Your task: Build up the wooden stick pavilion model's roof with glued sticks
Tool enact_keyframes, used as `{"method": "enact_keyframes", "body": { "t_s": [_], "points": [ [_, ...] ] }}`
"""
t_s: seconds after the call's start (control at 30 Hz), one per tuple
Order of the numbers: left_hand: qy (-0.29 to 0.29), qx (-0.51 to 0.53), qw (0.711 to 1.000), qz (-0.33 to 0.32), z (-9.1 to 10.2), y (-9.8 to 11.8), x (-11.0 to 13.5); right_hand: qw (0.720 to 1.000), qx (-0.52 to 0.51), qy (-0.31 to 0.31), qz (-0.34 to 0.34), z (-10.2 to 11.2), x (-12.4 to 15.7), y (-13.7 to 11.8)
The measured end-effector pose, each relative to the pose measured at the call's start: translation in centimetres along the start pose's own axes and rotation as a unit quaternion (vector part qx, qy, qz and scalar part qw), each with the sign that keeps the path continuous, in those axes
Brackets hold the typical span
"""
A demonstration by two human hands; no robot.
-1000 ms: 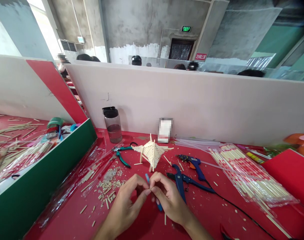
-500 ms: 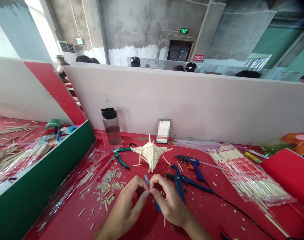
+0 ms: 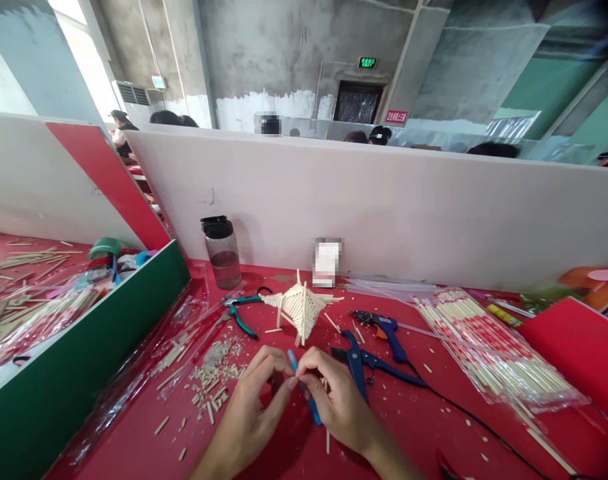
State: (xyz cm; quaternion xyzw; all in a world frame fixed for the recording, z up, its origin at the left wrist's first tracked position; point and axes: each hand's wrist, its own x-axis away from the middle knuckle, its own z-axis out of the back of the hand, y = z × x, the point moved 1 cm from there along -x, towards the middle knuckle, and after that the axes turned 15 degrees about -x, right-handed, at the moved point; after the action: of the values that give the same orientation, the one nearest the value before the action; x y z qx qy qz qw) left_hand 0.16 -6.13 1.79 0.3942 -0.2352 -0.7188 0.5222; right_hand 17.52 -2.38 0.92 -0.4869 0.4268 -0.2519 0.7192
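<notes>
My left hand (image 3: 261, 400) and my right hand (image 3: 334, 393) meet fingertip to fingertip above the red table. Both are closed in a pinch, and whatever lies between the fingers is too small to name. A blue pen-like tool (image 3: 314, 412) shows behind and between the hands, partly covered by them. Just beyond stands a pointed star-like model (image 3: 304, 310) built of pale wooden sticks. A blue cutter with long handles (image 3: 355, 363) lies right of my right hand. Cut stick pieces (image 3: 211, 387) are scattered left of my left hand.
Green-handled pliers (image 3: 241, 319) lie left of the model, and a blue glue gun (image 3: 384, 330) with a black cord lies to its right. A water bottle (image 3: 221, 253) stands by the white partition (image 3: 409, 213). Bagged sticks (image 3: 499, 347) lie right; a green divider (image 3: 99, 333) borders the left.
My hands stay pinched together, with only a slight shift of the fingertips. The view has moved a little; the tools and the stick model are where they were.
</notes>
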Motion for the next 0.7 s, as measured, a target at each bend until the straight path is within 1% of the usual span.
{"method": "enact_keyframes", "body": {
  "t_s": [0.13, 0.33, 0.5, 0.7],
  "points": [
    [0.012, 0.003, 1.000, 0.005, 0.01, 0.00, -0.10, 1.000, -0.010, 0.010, -0.003, 0.00, -0.18, -0.48],
    [0.029, -0.018, 0.999, 0.008, 0.06, -0.16, 0.07, 0.999, -0.012, 0.027, -0.013, -0.08, -0.25, -0.76],
    [0.035, -0.028, 0.999, 0.005, 0.04, -0.05, 0.09, 0.999, -0.014, 0.028, -0.020, -0.12, -0.30, -0.96],
    [0.047, -0.062, 0.997, -0.021, 0.09, -0.20, 0.01, 1.000, 0.015, 0.022, -0.008, -0.05, -0.33, -0.84]
  ]
}}
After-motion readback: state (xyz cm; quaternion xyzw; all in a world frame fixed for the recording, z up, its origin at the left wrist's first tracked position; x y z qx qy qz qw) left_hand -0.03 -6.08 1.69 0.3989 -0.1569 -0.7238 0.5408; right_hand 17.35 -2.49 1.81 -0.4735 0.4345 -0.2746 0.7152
